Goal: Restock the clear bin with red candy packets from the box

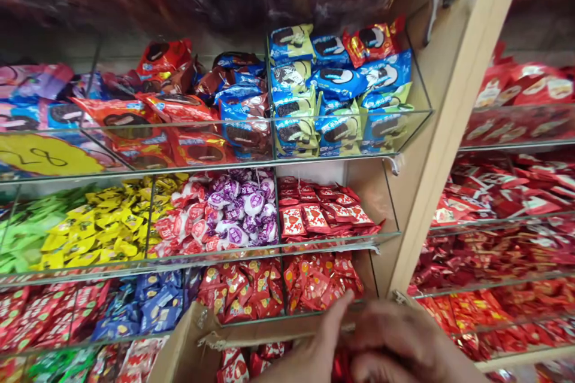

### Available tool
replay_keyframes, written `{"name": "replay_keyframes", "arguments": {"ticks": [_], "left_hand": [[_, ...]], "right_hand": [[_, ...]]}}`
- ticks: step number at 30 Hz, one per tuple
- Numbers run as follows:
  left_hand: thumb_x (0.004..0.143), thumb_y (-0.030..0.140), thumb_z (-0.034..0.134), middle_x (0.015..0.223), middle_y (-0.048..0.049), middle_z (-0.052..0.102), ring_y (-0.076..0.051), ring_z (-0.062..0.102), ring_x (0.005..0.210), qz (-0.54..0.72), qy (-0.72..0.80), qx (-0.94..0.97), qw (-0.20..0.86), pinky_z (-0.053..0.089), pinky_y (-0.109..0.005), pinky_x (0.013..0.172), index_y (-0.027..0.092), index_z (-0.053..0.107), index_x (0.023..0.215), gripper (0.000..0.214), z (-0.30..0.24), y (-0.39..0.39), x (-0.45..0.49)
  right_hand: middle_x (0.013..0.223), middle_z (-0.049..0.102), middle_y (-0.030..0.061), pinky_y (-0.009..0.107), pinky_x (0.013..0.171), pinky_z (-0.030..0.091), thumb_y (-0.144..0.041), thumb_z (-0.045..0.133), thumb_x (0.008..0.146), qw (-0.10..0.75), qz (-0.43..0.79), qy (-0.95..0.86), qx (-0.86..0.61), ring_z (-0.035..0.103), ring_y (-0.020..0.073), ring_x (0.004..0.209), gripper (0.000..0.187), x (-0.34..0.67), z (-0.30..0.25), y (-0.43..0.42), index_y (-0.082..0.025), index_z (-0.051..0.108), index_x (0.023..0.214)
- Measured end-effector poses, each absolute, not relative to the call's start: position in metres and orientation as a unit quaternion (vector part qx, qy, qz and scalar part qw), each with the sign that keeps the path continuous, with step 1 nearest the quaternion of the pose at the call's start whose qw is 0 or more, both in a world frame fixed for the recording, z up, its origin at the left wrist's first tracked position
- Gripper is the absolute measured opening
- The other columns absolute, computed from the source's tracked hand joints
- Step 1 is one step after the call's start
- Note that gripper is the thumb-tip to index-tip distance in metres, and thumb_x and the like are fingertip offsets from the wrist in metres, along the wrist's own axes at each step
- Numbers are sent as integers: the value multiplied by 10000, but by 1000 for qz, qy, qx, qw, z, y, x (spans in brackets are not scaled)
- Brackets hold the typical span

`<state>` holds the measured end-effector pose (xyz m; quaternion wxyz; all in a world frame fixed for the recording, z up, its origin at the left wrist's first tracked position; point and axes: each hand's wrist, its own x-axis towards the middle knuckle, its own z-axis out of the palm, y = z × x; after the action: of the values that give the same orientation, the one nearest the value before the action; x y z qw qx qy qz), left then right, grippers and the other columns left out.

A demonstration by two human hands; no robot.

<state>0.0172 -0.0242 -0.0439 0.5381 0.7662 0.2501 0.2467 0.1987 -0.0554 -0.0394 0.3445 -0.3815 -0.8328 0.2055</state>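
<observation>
At the bottom of the head view stands an open cardboard box (pixel 182 341) with red-and-white candy packets (pixel 233 365) inside. Over the box, my left hand (pixel 300 359) reaches in with its thumb raised; the other fingers are below the frame. My right hand (pixel 399 341) is close beside it, fingers curled and smeared by motion. Between the two hands shows a bit of red wrapper (pixel 340 366), cupped by both; how many packets they hold is hidden. Right behind the box lies a compartment of red candy bags (pixel 314 281).
Glass-fronted shelves carry Oreo-style cookie packs (pixel 336 81), small red heart-printed packets (pixel 321 209), purple-wrapped lollipops (pixel 247 203) and yellow candies (pixel 103 221). Thin glass dividers and lips (pixel 202 254) edge each compartment. A wooden upright (pixel 453 108) separates another candy rack on the right. A yellow price tag (pixel 45 154) reads 28.
</observation>
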Motion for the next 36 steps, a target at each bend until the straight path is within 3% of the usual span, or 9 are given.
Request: {"name": "replay_keyframes", "arguments": {"ticks": [3,6,10,15,19,21,26,32,36], "left_hand": [[714,266,610,947,-76,602,-187,604,770,266,264,628,682,475,-247,586,260,231,1300,698,-45,-16,28],[743,241,590,911,-61,593,-139,601,706,297,256,514,763,443,-196,534,236,372,1171,481,-42,-12,26],[769,253,570,882,-62,604,-121,608,657,299,253,492,777,434,-187,530,204,440,1055,318,-41,-11,19],[824,322,474,807,-66,614,-134,612,604,319,256,434,803,427,-186,481,175,453,1024,249,-46,-9,21],[840,440,387,830,-101,621,-124,606,630,319,250,377,833,440,-181,506,117,521,1004,385,-44,-7,21],[832,495,353,831,-117,627,-112,602,625,301,256,350,849,423,-153,476,90,553,994,480,-42,-6,19],[673,182,674,866,-79,654,-162,621,745,392,269,352,806,476,-247,666,144,551,954,308,-35,-6,17],[586,170,734,885,-60,656,-195,612,805,527,331,381,684,452,-326,772,176,484,1000,484,-33,-6,22],[556,193,750,808,-44,666,-192,621,710,521,340,405,669,472,-328,703,187,462,995,525,-38,-8,23]], "right_hand": [[821,606,16,219,635,482,-239,513,798,471,218,-753,-404,578,123,739,100,195,-28,-41,-236,584,868],[845,590,38,233,579,504,-298,540,774,572,320,-628,-419,582,134,709,226,190,-39,-27,-214,533,984],[612,548,-31,185,458,470,-352,580,738,540,494,-550,-403,531,79,501,203,180,-49,-20,-176,527,824],[581,554,-39,186,471,484,-334,582,743,542,534,-517,-391,532,69,491,182,174,-52,-22,-169,508,721],[815,609,21,195,468,506,-223,542,779,619,397,-564,-375,565,83,526,55,182,-55,-26,-205,551,830],[931,598,45,201,498,517,-138,517,779,630,277,-634,-352,591,100,579,133,189,-54,-29,-227,576,859],[946,618,39,231,721,507,-48,451,772,568,111,-746,-329,588,162,898,278,200,-58,-31,-260,592,884],[946,626,64,304,679,519,-281,454,829,603,410,-570,-380,609,169,787,263,187,-65,-27,-263,471,1090],[744,614,23,242,569,495,-313,573,754,555,518,-533,-374,562,129,641,149,176,-59,-29,-198,559,847]]}}
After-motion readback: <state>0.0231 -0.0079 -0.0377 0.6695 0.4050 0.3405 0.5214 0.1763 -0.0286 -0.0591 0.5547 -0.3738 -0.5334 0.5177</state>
